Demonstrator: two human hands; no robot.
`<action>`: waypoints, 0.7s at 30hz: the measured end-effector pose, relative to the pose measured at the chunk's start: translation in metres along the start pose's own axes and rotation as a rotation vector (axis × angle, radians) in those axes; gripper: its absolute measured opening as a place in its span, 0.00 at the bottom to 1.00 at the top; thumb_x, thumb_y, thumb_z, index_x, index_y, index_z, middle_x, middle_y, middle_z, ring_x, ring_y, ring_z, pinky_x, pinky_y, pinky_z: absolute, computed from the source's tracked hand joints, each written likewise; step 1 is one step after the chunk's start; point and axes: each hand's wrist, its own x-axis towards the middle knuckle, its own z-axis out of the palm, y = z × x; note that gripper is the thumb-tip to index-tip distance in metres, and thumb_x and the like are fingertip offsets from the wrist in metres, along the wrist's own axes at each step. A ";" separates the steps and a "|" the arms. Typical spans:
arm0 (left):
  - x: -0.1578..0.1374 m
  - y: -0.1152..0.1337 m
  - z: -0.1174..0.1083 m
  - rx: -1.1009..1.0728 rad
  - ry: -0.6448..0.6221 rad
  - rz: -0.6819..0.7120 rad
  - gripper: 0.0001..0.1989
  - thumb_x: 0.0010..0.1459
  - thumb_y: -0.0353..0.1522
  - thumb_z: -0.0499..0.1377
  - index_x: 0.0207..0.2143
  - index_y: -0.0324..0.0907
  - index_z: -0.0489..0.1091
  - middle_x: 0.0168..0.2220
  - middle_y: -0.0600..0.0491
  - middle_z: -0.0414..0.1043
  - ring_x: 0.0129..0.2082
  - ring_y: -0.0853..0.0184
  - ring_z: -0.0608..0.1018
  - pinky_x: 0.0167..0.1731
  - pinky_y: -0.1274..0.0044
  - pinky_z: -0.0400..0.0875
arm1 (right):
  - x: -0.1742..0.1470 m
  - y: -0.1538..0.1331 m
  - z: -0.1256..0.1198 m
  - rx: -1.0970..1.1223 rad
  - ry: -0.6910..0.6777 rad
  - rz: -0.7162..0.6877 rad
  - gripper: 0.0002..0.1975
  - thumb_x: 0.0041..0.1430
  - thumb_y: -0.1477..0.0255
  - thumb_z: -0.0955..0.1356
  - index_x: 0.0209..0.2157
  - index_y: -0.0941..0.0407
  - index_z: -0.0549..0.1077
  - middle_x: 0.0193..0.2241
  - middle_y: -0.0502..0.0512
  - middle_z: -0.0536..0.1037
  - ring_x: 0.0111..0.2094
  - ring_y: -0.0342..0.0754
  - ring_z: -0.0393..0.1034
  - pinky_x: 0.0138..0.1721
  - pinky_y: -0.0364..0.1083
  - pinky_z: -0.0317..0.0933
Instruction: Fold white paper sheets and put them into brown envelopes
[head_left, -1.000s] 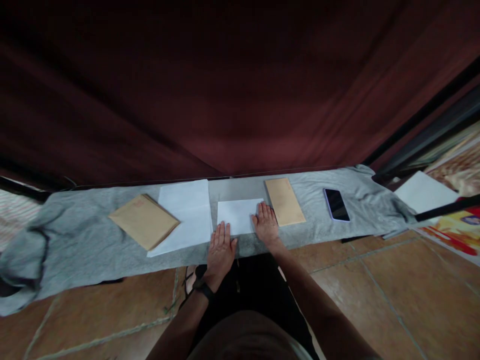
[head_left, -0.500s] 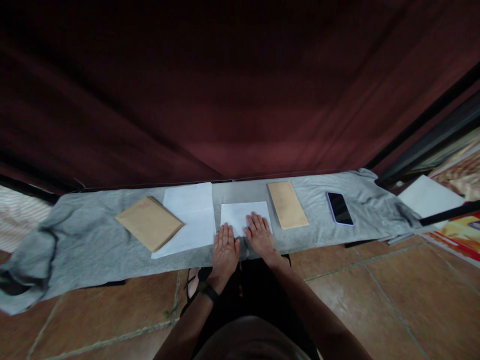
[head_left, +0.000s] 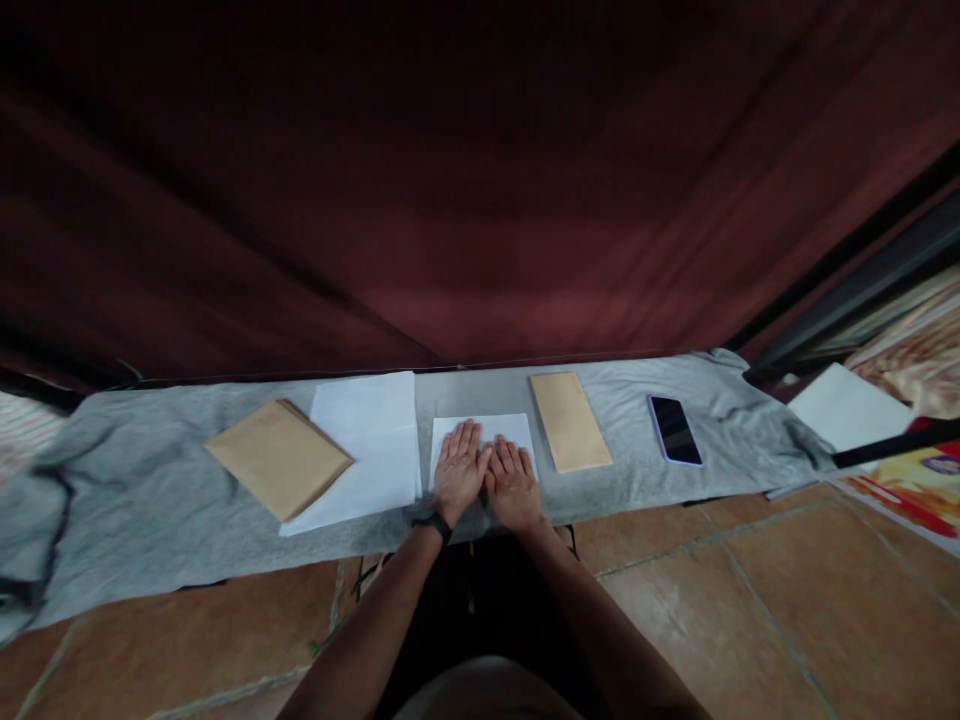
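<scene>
A white sheet of paper (head_left: 480,424), which looks folded, lies flat on the grey cloth in front of me. My left hand (head_left: 459,470) rests palm down on it, fingers stretched out. Beside it, my right hand (head_left: 513,484) also lies flat on the paper, fingers extended, the two thumbs close together. Both hands cover the paper's middle and near part. Just to the right is a single brown envelope (head_left: 571,422). On the left, a stack of brown envelopes (head_left: 279,455) partly covers larger white sheets (head_left: 375,430).
Grey cloth (head_left: 150,490) covers the long narrow bench. A phone (head_left: 675,430) with a purple edge lies on its right part. Dark red fabric (head_left: 480,250) hangs along the far edge. A white board (head_left: 847,408) and a colourful box (head_left: 907,490) are at far right.
My left hand has slid forward and farther onto the white paper, closer to my right hand. The right hand stays flat on it. The view has shifted slightly.
</scene>
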 end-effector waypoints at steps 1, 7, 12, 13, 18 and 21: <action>-0.001 -0.003 -0.001 0.007 0.007 -0.020 0.29 0.71 0.40 0.41 0.69 0.37 0.55 0.70 0.46 0.53 0.71 0.59 0.53 0.69 0.61 0.49 | 0.000 0.000 0.000 0.007 0.012 0.008 0.25 0.73 0.66 0.57 0.68 0.56 0.60 0.68 0.61 0.60 0.68 0.56 0.53 0.67 0.59 0.46; -0.004 -0.010 -0.002 0.042 0.060 -0.098 0.30 0.71 0.39 0.41 0.68 0.32 0.55 0.69 0.41 0.55 0.72 0.57 0.53 0.69 0.60 0.50 | -0.007 0.005 0.002 0.003 0.101 0.047 0.28 0.72 0.63 0.59 0.68 0.58 0.59 0.68 0.66 0.58 0.68 0.57 0.53 0.67 0.59 0.47; -0.003 -0.009 0.001 0.036 0.090 -0.132 0.30 0.70 0.39 0.41 0.69 0.32 0.54 0.69 0.40 0.56 0.71 0.57 0.55 0.68 0.60 0.51 | -0.020 0.016 0.000 -0.031 0.150 0.069 0.29 0.72 0.62 0.58 0.68 0.63 0.58 0.67 0.69 0.60 0.68 0.58 0.55 0.66 0.58 0.49; -0.003 -0.010 0.002 0.031 0.091 -0.132 0.30 0.70 0.39 0.41 0.69 0.32 0.54 0.69 0.40 0.56 0.71 0.57 0.56 0.68 0.60 0.51 | -0.023 0.018 -0.001 -0.040 0.158 0.072 0.30 0.72 0.61 0.58 0.68 0.63 0.57 0.67 0.70 0.61 0.67 0.58 0.55 0.65 0.58 0.49; -0.010 -0.013 -0.004 0.022 0.079 -0.092 0.31 0.70 0.40 0.43 0.68 0.30 0.56 0.69 0.38 0.55 0.71 0.56 0.54 0.68 0.60 0.52 | -0.037 0.026 -0.006 -0.085 0.182 0.071 0.30 0.73 0.61 0.58 0.68 0.66 0.57 0.66 0.71 0.62 0.67 0.60 0.55 0.65 0.59 0.51; -0.031 -0.012 -0.009 0.030 0.055 -0.027 0.30 0.70 0.40 0.44 0.68 0.33 0.57 0.69 0.40 0.55 0.71 0.55 0.55 0.68 0.59 0.52 | -0.042 0.028 -0.005 -0.095 0.187 0.074 0.31 0.72 0.61 0.58 0.68 0.66 0.57 0.66 0.72 0.62 0.67 0.61 0.55 0.64 0.60 0.52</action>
